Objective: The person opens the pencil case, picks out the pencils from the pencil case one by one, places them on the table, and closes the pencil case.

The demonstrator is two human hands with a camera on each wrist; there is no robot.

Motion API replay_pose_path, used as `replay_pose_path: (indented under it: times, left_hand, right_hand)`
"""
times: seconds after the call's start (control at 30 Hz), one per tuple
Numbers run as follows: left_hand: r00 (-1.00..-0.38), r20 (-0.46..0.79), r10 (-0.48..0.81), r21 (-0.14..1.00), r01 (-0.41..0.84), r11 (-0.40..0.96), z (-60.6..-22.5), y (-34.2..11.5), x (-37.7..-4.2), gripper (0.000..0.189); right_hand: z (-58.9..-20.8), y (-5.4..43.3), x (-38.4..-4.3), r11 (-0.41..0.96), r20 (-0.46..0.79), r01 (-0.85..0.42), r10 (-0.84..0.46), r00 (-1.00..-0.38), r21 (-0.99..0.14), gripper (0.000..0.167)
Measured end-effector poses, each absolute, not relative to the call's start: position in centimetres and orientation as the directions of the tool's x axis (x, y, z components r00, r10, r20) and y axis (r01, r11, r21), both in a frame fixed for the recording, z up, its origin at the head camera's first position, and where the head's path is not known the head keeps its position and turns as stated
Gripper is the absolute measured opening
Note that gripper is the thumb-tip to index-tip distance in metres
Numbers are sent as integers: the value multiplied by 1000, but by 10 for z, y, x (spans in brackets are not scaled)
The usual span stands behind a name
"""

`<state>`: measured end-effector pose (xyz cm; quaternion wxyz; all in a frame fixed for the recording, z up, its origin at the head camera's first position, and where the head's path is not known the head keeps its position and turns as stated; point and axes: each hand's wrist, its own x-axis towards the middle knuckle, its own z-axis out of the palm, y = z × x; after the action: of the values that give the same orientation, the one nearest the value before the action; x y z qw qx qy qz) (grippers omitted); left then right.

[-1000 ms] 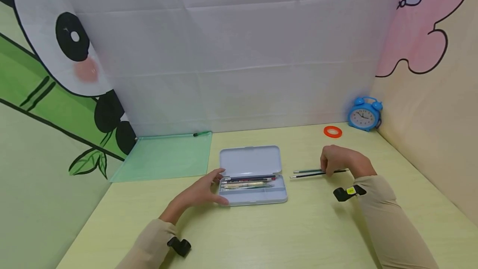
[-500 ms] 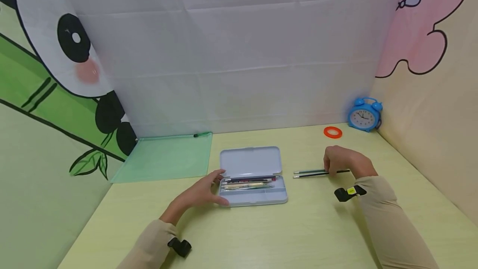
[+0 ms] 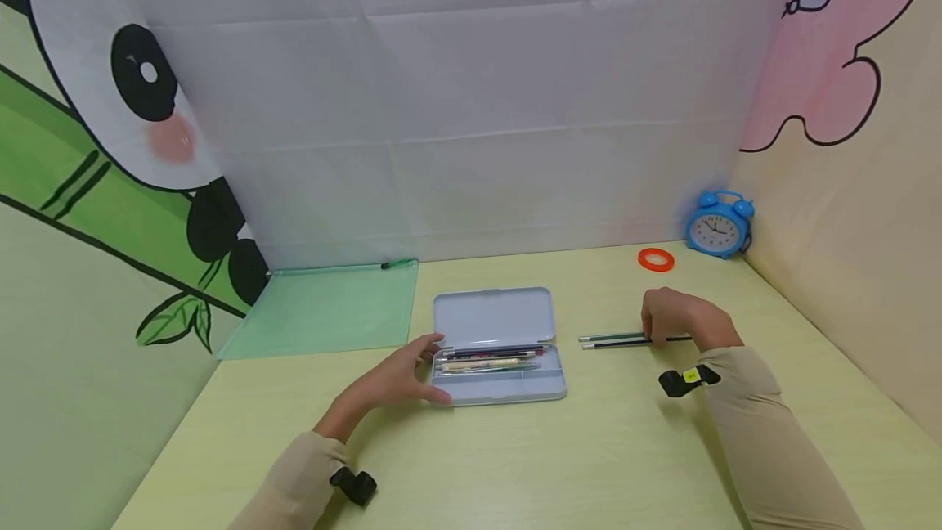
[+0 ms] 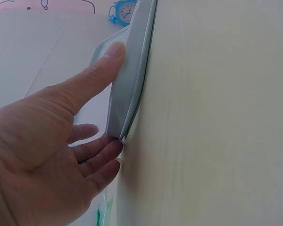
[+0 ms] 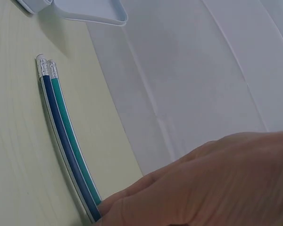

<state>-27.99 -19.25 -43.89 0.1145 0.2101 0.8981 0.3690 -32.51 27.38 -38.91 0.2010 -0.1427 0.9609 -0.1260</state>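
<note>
A pale blue pencil case (image 3: pixel 543 385) lies with its lid (image 3: pixel 494 314) folded back, and several pencils and pens (image 3: pixel 489 363) rest in its rear compartment. My left hand (image 3: pixel 397 373) holds the case by its left end; in the left wrist view the thumb (image 4: pixel 114 51) presses the front wall and curled fingers touch the corner. To the right of the case, my right hand (image 3: pixel 673 316) pinches a dark blue pencil (image 5: pixel 66 129) and a green pencil (image 5: pixel 71 129) lying side by side on the table. Their eraser ends point toward the case. The right fingertips are hidden behind the hand.
A translucent green zip pouch (image 3: pixel 331 309) lies at the back left of the table (image 3: pixel 515 464). At the back right are an orange-red ring (image 3: pixel 656 260) and a blue alarm clock (image 3: pixel 715 225). A white cloth (image 3: pixel 471 105) hangs behind the table.
My right hand has shifted slightly to the right, and the dark blue pencil has slid with it, its eraser end now nearly level with the green pencil's. My left hand and the case stay put.
</note>
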Motion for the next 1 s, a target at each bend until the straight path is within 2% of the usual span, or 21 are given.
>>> replay_pose_path:
  times: [0.83, 1.0]
  left_hand:
    - [-885, -50, 463, 703, 298, 646, -439, -192, -280, 104]
    - [-885, -49, 464, 704, 299, 645, -439, -192, -280, 104]
  right_hand:
    - [-391, 272, -324, 917, -320, -222, -330, -888, -330, 11]
    - [-391, 273, -326, 905, -280, -246, -351, -893, -347, 12]
